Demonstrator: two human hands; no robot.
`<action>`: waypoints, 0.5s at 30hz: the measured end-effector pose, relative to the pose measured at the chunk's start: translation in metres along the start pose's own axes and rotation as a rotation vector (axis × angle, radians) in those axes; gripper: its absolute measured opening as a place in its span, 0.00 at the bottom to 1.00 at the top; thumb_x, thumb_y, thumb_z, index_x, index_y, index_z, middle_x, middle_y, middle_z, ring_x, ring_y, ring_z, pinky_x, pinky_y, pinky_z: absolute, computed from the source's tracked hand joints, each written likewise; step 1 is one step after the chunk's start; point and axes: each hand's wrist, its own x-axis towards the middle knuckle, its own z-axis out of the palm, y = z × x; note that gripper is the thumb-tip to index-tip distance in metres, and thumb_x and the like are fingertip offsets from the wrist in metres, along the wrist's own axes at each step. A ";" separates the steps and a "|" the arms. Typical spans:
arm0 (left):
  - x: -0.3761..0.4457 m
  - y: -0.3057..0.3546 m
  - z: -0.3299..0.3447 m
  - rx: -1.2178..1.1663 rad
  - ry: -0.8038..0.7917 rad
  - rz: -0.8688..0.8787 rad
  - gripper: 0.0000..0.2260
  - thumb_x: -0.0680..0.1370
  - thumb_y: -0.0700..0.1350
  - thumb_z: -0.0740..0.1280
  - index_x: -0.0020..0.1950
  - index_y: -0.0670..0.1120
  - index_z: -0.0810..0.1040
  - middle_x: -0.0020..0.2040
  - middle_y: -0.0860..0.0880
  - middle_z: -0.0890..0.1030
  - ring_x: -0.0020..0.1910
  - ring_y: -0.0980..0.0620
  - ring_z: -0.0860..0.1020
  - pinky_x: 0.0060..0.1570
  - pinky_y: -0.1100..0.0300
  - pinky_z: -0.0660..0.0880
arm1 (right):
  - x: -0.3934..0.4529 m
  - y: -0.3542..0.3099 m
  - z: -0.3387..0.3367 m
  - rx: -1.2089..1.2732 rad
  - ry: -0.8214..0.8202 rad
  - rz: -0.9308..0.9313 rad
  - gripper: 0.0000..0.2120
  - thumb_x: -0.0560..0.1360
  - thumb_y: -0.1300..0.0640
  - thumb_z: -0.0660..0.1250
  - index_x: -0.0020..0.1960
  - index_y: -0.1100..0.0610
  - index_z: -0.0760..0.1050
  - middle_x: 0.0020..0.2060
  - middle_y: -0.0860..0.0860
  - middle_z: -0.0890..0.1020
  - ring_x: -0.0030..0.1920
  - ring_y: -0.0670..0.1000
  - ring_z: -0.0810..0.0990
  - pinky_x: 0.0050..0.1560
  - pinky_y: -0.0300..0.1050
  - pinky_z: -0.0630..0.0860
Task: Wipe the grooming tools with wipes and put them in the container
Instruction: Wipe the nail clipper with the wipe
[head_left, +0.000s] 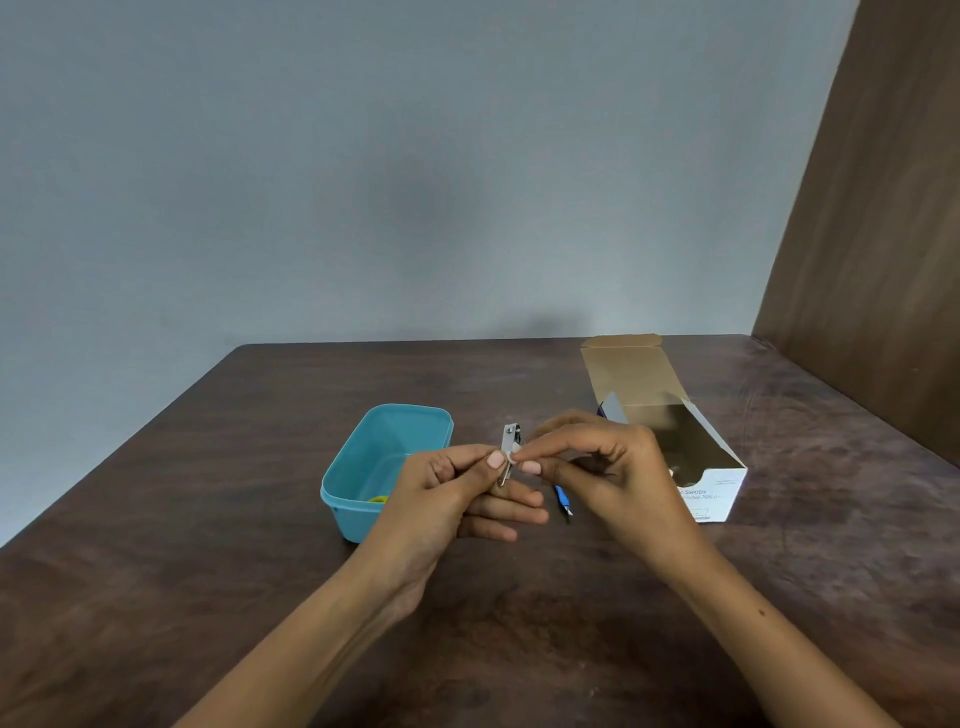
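A metal nail clipper (510, 451) is held upright above the middle of the worktop (208, 467) in the pinched grip of the left hand (457, 499), while a small white wipe (511, 459) is pressed against it by the closed grip of the right hand (608, 467). The blue container (358, 467) is seen just left of the hands, a blue-handled tool (562, 500) lies below them, and an open swab box (691, 457) is set towards the right edge.

Colours on and around the dark brown table (208, 519)

A turquoise container (363, 467) sits on the mottled brown table, something yellow (379, 499) inside it. Right of the container: a silver nail clipper (509, 441), a blue-handled tool (561, 498), then a white box (719, 493) with brown cardboard inside. Behind the table, a grey-blue wall (415, 156).
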 end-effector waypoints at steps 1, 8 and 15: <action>0.000 0.000 0.000 0.002 0.004 0.002 0.10 0.79 0.42 0.61 0.50 0.42 0.81 0.37 0.43 0.85 0.37 0.49 0.85 0.29 0.66 0.78 | 0.000 0.000 0.002 0.034 0.023 0.032 0.05 0.70 0.66 0.72 0.45 0.60 0.84 0.41 0.51 0.84 0.45 0.49 0.83 0.45 0.39 0.78; 0.000 0.001 -0.001 -0.026 0.004 -0.020 0.10 0.79 0.41 0.61 0.54 0.41 0.80 0.34 0.45 0.84 0.34 0.51 0.84 0.30 0.66 0.79 | 0.000 0.001 0.009 0.141 0.264 0.204 0.07 0.73 0.67 0.69 0.42 0.55 0.80 0.38 0.48 0.84 0.41 0.44 0.82 0.38 0.38 0.80; 0.000 0.004 -0.002 0.000 0.002 -0.004 0.09 0.79 0.42 0.62 0.53 0.41 0.79 0.41 0.41 0.86 0.41 0.47 0.85 0.32 0.65 0.80 | -0.003 0.004 0.013 -0.066 0.392 0.172 0.08 0.72 0.64 0.71 0.42 0.51 0.80 0.37 0.46 0.84 0.39 0.43 0.82 0.41 0.38 0.80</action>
